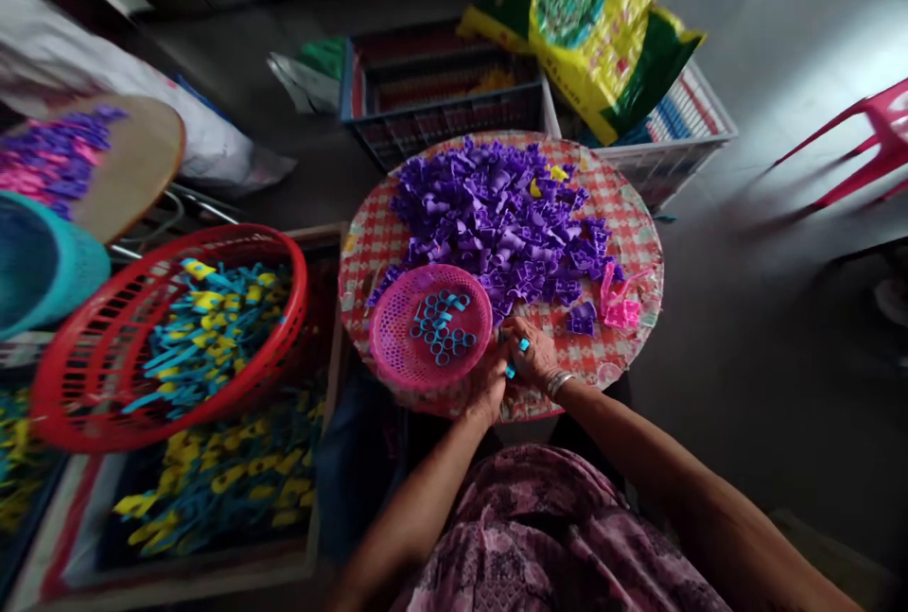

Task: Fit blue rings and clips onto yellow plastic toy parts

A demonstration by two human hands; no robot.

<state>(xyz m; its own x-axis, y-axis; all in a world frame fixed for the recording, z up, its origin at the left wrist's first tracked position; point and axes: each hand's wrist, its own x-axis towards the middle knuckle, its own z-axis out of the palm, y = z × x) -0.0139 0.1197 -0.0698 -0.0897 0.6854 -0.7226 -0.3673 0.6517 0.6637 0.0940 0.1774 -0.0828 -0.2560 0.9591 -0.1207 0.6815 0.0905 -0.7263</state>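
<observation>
My left hand [488,387] and my right hand [533,355] meet at the near edge of a round table [361,309] with a red-and-white checked cover. Both have their fingers closed. Small teal plastic pieces [524,344] show at my right hand's fingers; the rest of what lies between the hands is hidden. Left of them is a pink mesh basket [397,364] holding several small blue rings [441,358]. Beyond my hands spreads a large heap of purple plastic parts [489,215]. A single purple part [582,318] and some pink parts [621,311] lie to the right.
At left, a tilted red basket [298,271] holds teal-and-yellow pieces, above a crate of similar ones [234,489]. A teal tub [78,271] stands farther left. Behind the table are plastic crates [440,125] and a yellow-green bag [602,35]. A red stool [876,130] is at right.
</observation>
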